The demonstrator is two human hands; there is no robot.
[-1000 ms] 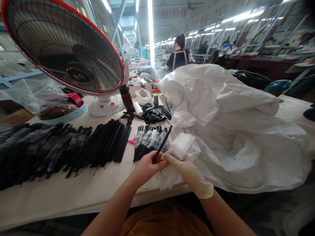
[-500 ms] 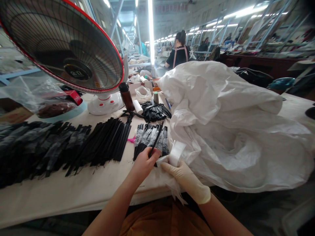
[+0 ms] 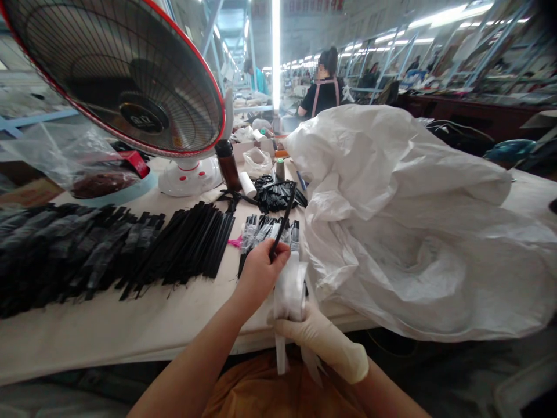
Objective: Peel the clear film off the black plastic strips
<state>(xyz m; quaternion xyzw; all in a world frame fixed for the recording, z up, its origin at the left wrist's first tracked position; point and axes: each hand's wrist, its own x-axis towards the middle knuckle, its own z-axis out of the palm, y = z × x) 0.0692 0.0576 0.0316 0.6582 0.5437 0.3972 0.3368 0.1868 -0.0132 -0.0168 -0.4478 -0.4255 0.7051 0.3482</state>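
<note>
My left hand [image 3: 261, 271] is bare and pinches a narrow black strip [image 3: 285, 219], which points up and away from me. My right hand [image 3: 324, 335], in a pale glove, grips a roll of white translucent film tape [image 3: 290, 293] just below the left hand. Loose film ends hang past the table edge toward my lap. Right behind my left hand lie several black strip bundles [image 3: 252, 235] wrapped in clear film. Part of these is hidden by my hand and the roll.
To the left lie a pile of unwrapped black strips [image 3: 195, 241] and film-wrapped bundles [image 3: 73, 249]. A fan [image 3: 189, 176] stands behind them, beside a brown bottle [image 3: 228, 165]. A large white plastic sack [image 3: 404, 232] covers the right side. A person [image 3: 324, 96] works farther back.
The roll in my right hand has moved down and left, closer to my body. My left hand has risen slightly, with the black strip held more upright.
</note>
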